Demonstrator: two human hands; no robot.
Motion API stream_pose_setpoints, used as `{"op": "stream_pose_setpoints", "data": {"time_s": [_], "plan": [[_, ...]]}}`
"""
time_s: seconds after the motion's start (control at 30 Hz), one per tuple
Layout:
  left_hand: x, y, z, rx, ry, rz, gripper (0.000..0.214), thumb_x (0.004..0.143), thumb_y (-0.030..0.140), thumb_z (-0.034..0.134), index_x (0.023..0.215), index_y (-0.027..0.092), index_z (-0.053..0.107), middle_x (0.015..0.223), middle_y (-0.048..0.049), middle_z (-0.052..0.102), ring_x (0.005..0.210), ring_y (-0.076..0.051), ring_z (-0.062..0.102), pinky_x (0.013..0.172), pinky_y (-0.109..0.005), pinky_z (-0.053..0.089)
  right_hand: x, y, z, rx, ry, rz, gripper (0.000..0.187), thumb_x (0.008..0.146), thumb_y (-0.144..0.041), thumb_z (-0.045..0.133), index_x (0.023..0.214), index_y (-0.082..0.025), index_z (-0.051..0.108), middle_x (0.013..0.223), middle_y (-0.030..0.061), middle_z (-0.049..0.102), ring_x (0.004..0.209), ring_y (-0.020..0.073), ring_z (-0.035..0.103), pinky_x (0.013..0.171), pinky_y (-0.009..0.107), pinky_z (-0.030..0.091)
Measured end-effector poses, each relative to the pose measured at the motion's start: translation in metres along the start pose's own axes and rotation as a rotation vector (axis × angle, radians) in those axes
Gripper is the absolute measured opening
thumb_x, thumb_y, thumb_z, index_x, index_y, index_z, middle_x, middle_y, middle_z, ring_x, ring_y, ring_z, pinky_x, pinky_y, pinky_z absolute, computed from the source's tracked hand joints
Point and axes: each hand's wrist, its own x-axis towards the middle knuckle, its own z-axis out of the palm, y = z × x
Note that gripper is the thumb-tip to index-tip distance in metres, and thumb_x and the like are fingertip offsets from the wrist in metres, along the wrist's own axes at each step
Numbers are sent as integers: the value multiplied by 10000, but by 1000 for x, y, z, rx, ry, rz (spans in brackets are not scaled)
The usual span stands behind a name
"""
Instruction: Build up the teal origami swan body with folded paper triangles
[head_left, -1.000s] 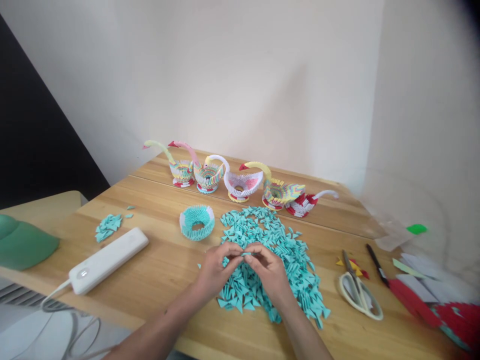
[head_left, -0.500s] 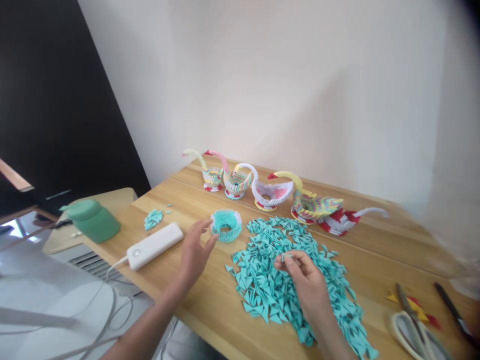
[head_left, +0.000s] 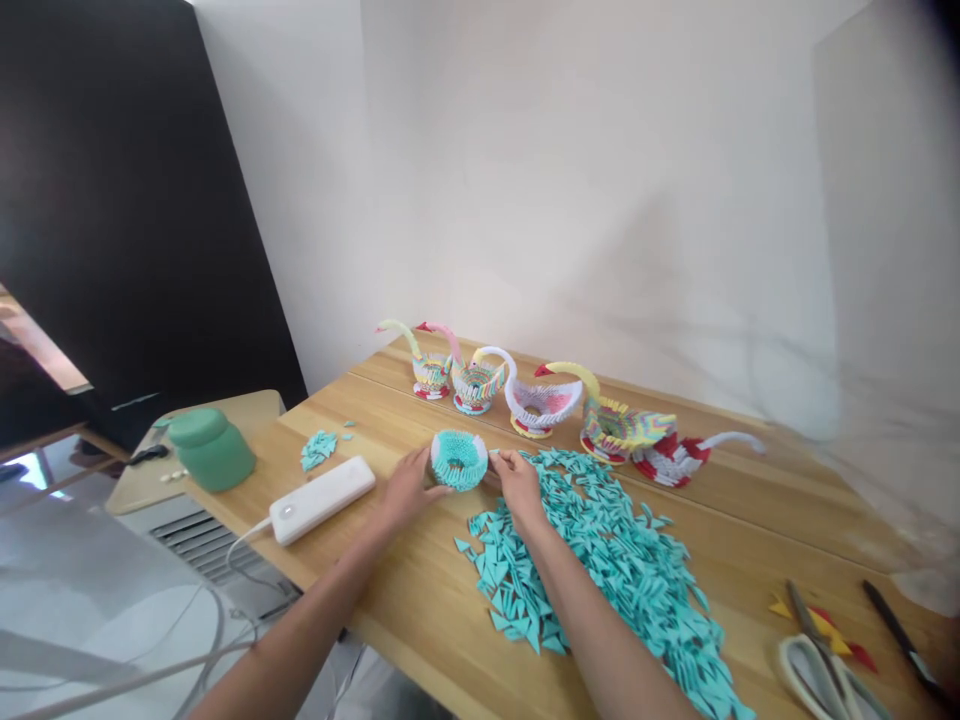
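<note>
A small round bowl-like ring of teal folded paper pieces (head_left: 459, 476), with white patches on its sides, is on the wooden table. My left hand (head_left: 405, 487) grips its left side, thumb at the front. At the ring's right edge, my right hand (head_left: 519, 482) has its fingers pinched together on a small folded paper piece, mostly hidden by the fingertips. Below and right of that hand spreads a large pile of loose teal paper triangles (head_left: 607, 540), partly covered by my right forearm.
Several folded-paper swans (head_left: 536, 408) stand along the back. To the left are a white power bank (head_left: 322, 500) with a cable, a small teal heap (head_left: 319, 450) and a green container (head_left: 212, 450). Scissors (head_left: 821, 665) and a black-handled tool (head_left: 896, 625) lie at the right.
My right hand has moved left and up from above the pile to the ring's right side. My left hand has closed on the ring, which is tilted more toward me.
</note>
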Motion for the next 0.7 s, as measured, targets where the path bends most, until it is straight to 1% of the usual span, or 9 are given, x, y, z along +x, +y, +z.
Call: {"op": "stream_pose_setpoints", "data": {"time_s": [0.1,0.13,0.23,0.3,0.33,0.4,0.5,0.6,0.7], "plan": [[5,13,1,-147,10,-16,774,661,414,773,1328,177,458,1382,-172,495,1296,-340,430,1094,-513,297,-2,-7,-10,62,-13,27,337,767,-504,610,804,-169,624,769,63,720,744,219,695,645,313,564],[6,20,4,-259,8,-5,813,676,434,762,1364,184,408,1421,-170,451,1318,-332,406,1097,-500,302,-3,-11,-15,82,-10,30,344,759,-509,621,818,-170,626,785,65,723,746,221,694,647,322,568],[8,49,17,-708,-24,53,935,686,504,742,1433,215,260,1490,-168,343,1333,-323,390,1042,-441,401,-10,-23,-33,150,4,36,353,734,-504,676,847,-172,637,829,67,730,759,227,692,664,350,575],[8,70,27,-902,-12,95,999,640,554,757,1432,219,249,1482,-154,359,1336,-320,385,1060,-414,391,-15,-30,-48,166,32,30,357,696,-496,728,830,-175,648,833,65,734,761,232,691,674,362,576],[7,78,32,-950,-27,82,1014,632,558,762,1435,224,241,1479,-147,365,1333,-315,391,1061,-407,394,-17,-33,-57,155,65,22,362,669,-493,753,813,-177,651,817,63,736,747,232,689,671,364,574],[5,89,40,-986,-56,53,1051,609,538,787,1441,221,231,1481,-150,359,1336,-316,386,1069,-407,388,-21,-41,-77,105,154,-3,380,622,-490,786,808,-183,660,778,57,739,700,229,684,658,367,567],[-1,89,51,-980,-76,29,1075,584,500,817,1443,213,238,1472,-160,364,1336,-331,381,1073,-424,382,-31,-54,-99,-60,230,-69,378,619,-482,782,849,-193,703,722,48,733,639,224,667,653,370,549],[-6,80,61,-962,-91,-1,1089,563,513,823,1438,205,253,1459,-168,379,1319,-344,400,1054,-432,400,-41,-64,-104,-233,171,-157,247,696,-422,730,841,-222,749,706,37,720,649,220,656,651,348,530],[-10,71,67,-940,-124,-45,1102,544,542,823,1431,199,267,1455,-173,383,1295,-346,429,1022,-413,434,-47,-64,-96,-285,54,-248,160,762,-365,672,820,-251,768,675,22,692,644,202,632,640,321,509]]}}
